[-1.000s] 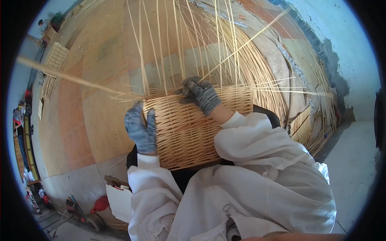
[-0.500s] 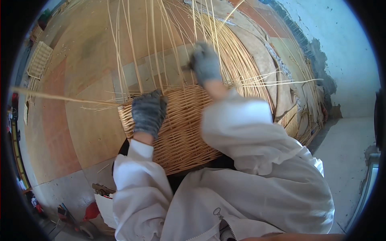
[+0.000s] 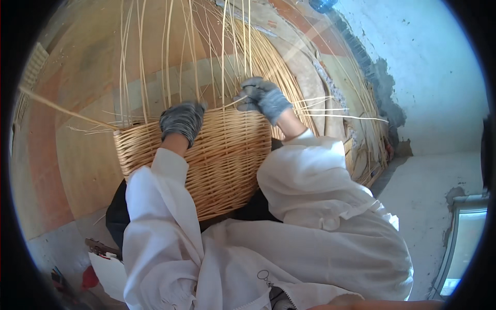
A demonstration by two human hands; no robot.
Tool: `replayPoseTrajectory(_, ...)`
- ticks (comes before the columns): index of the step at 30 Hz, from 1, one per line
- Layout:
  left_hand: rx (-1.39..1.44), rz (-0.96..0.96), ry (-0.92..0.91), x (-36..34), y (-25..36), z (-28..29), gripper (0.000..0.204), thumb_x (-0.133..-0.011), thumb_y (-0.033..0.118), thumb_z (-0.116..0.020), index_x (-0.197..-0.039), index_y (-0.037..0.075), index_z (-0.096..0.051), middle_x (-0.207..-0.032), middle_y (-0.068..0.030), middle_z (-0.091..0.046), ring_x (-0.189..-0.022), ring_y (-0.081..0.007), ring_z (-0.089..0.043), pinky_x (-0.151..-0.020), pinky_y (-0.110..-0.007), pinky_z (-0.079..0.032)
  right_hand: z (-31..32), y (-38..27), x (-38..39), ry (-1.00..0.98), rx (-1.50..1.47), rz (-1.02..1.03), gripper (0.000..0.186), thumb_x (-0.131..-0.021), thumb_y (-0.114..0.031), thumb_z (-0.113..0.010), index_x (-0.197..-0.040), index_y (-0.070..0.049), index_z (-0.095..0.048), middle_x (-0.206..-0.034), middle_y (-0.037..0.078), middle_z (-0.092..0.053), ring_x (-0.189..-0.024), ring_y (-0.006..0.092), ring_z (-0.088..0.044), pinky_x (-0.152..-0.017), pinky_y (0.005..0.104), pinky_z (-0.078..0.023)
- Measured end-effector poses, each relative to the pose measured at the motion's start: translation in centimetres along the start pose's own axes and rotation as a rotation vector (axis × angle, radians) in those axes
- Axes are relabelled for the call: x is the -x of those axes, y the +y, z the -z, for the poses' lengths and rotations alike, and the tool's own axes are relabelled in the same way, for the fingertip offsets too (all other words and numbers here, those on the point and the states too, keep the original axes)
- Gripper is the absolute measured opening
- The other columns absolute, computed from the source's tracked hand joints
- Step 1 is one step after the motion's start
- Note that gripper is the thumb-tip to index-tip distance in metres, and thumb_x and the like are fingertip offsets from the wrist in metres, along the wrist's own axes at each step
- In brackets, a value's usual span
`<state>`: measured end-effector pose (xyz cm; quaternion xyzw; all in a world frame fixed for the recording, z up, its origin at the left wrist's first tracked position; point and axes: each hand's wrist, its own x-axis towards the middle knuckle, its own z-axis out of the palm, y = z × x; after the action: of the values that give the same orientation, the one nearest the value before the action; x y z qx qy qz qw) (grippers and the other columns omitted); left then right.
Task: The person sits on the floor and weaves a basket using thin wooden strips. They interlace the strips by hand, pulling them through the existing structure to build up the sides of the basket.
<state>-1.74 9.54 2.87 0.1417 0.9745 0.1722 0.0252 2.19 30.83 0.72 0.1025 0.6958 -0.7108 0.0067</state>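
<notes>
A wicker basket [image 3: 227,165] of woven tan rods leans in front of my body, its woven side facing me. My left hand [image 3: 182,124], in a grey glove, is closed over the basket's upper edge; its fingertips are partly hidden and blurred. Just above the same edge, to the right, my gloved right hand [image 3: 264,99] pinches a thin willow rod [image 3: 235,102] that slants down toward the weave. Several upright rods [image 3: 168,57] rise from the basket's far side. One long rod [image 3: 67,111] sticks out to the left, and thin ends poke out at the right.
A large bundle of loose rods [image 3: 274,62] curves along the far right, beside a crumpled cloth [image 3: 299,51]. Wooden boards [image 3: 88,150] cover the floor on the left. A patchy white wall [image 3: 423,93] stands at the right. A red object [image 3: 89,278] lies at lower left.
My right hand has come down from above, toward the basket's upper edge, and now pinches a rod. Basket and left hand appear shifted left in the picture, as does the whole surrounding scene.
</notes>
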Motion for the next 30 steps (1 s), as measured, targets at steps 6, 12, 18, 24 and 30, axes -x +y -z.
replayPoseTrajectory(6, -0.039, 0.137, -0.386, -1.9, 1.8, 0.0, 0.048, -0.09, 0.045, -0.036, -0.104, 0.008, -0.063, -0.095, -0.0154, -0.064, -0.088, -0.0309, -0.061, -0.082, -0.04, -0.046, -4.7, -1.4, -11.3, 0.406, 1.098, 0.652, 0.051, -0.082, -0.004, -0.055, -0.131, -0.012, -0.041, -0.097, 0.011, -0.054, -0.079, 0.0156, -0.058, -0.059, 0.0289, -0.048)
replayPoseTrajectory(12, 0.098, -0.001, -0.085, 0.2, -0.2, -0.4, 0.047, -0.082, 0.042, -0.055, -0.112, 0.006, -0.058, -0.101, -0.0149, -0.062, -0.089, -0.0282, -0.061, -0.084, -0.042, -0.044, 0.5, 2.6, 3.9, 0.567, -0.211, -0.055, 0.024, -0.084, 0.003, -0.051, -0.107, -0.003, -0.055, -0.077, 0.013, -0.058, -0.066, 0.0221, -0.06, -0.058, 0.0333, -0.055)
replayPoseTrajectory(18, 0.793, -0.134, 0.877, 10.0, -8.6, -0.1, 0.044, -0.076, 0.009, -0.068, -0.115, 0.0, -0.051, -0.104, -0.0123, -0.058, -0.101, -0.0224, -0.054, -0.088, -0.036, -0.044, -12.7, -5.0, 4.0, 0.048, 0.386, 0.486, 0.023, -0.08, -0.008, -0.065, -0.102, -0.004, -0.058, -0.08, 0.009, -0.061, -0.065, 0.0157, -0.058, -0.058, 0.0266, -0.048)
replayPoseTrajectory(24, 1.101, 0.038, 0.476, 6.2, -16.5, -0.5, 0.04, -0.076, 0.002, -0.067, -0.113, 0.001, -0.053, -0.108, -0.0118, -0.056, -0.1, -0.0227, -0.053, -0.089, -0.03, -0.043, -24.9, -6.1, 0.6, -0.091, 0.715, 0.706, 0.014, -0.08, -0.011, -0.065, -0.088, 0.0, -0.063, -0.078, 0.01, -0.064, -0.067, 0.0163, -0.061, -0.061, 0.0254, -0.048)
replayPoseTrajectory(30, 1.518, -0.038, 0.335, 4.7, -17.5, -2.0, 0.047, -0.077, 0.001, -0.065, -0.12, 0.0, -0.048, -0.117, -0.0127, -0.053, -0.108, -0.0211, -0.05, -0.094, -0.029, -0.04, -27.3, -5.9, 0.1, -0.038, 0.661, 0.561, 0.017, -0.085, -0.013, -0.06, -0.081, 0.003, -0.063, -0.07, 0.01, -0.064, -0.062, 0.012, -0.062, -0.06, 0.0208, -0.051)
